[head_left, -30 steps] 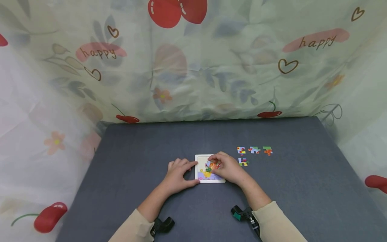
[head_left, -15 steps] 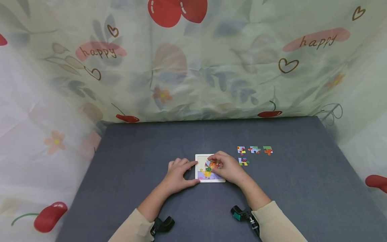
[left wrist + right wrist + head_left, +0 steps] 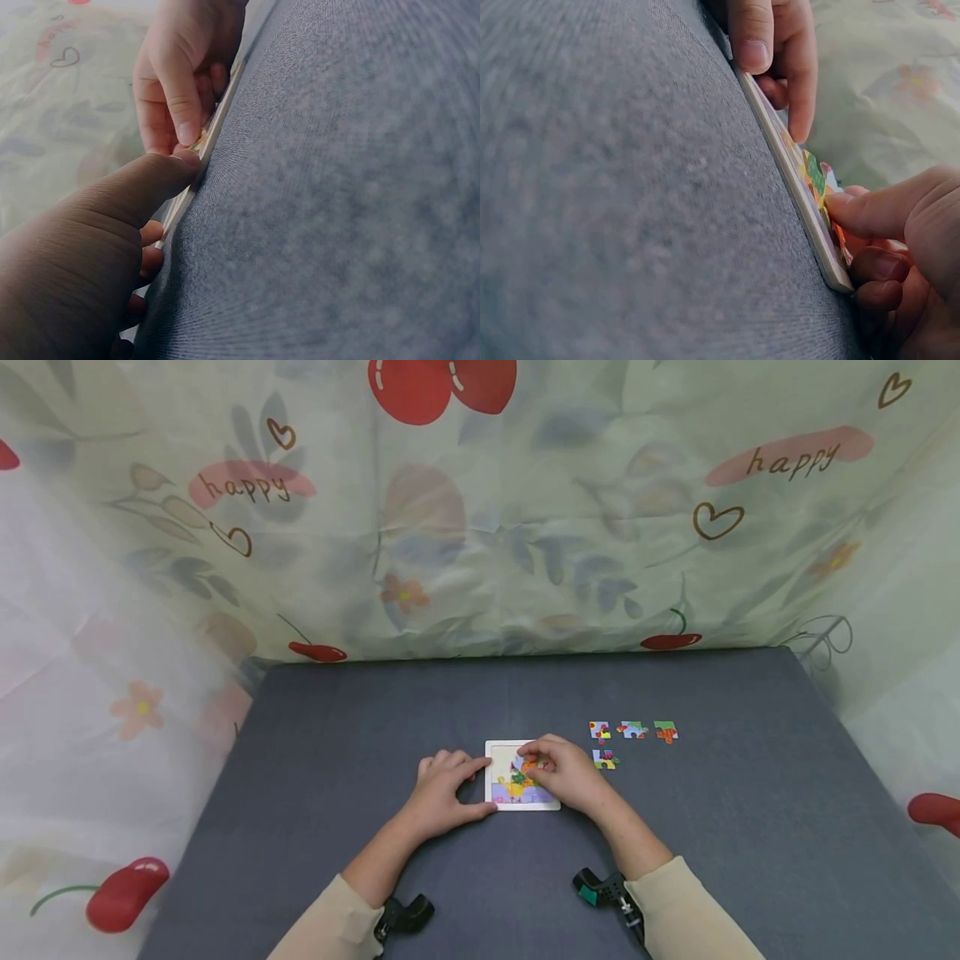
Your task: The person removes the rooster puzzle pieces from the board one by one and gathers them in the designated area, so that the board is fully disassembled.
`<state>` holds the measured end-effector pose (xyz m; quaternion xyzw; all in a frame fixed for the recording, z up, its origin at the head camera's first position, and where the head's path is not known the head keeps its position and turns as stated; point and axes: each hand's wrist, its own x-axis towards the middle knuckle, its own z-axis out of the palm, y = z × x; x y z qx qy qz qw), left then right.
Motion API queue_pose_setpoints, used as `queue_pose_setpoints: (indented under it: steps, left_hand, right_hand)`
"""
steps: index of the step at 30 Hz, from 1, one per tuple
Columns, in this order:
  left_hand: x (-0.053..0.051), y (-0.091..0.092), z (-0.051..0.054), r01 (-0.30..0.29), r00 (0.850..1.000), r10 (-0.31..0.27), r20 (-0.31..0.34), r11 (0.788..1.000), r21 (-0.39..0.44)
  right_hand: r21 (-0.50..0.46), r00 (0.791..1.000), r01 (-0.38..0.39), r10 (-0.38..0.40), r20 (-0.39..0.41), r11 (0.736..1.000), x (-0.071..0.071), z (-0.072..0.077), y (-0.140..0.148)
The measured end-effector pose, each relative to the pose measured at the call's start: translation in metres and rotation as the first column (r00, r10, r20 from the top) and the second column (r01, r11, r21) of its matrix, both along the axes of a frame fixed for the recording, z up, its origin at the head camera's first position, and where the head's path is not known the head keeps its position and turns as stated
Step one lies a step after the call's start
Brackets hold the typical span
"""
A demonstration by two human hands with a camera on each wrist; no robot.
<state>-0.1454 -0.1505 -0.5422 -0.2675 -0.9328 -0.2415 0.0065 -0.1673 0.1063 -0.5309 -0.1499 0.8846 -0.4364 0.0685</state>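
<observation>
Puzzle piece's [image 3: 816,174] pinched by right hand [image 3: 572,775], tilted over tray [image 3: 525,807]; left edge's touched by left hand [image 3: 441,795], fingers wide.

Head view: soft, diffuse light; printed cloth [image 3: 480,527] brightest towards 9 o'clock, duller and greener at 12; desk [image 3: 375,718] dark, matte. Left wrist: near grip [image 3: 90,247], 8 o'clock, in shade; desk blurred at 4. Right wrist: tray rim [image 3: 804,206] fairly crisp; desk blurred at 9, cloth soft at 2.
</observation>
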Motion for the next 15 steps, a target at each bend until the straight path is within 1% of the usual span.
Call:
queue_pose_setpoints:
  steps: [5, 15]
  left_hand:
    - [-0.0003, 0.0002, -0.0006, 0.001, 1.0, -0.001, -0.004, 1.0, -0.003]
    - [-0.0003, 0.0002, -0.0009, 0.003, 1.0, -0.004, -0.012, 1.0, -0.003]
  right_hand:
    - [-0.002, 1.0, 0.028, -0.028, 0.007, 1.0, 0.0, -0.0006, -0.0016]
    - [-0.025, 0.999, 0.031, -0.032, -0.033, 0.999, -0.0004, -0.0005, -0.0009]
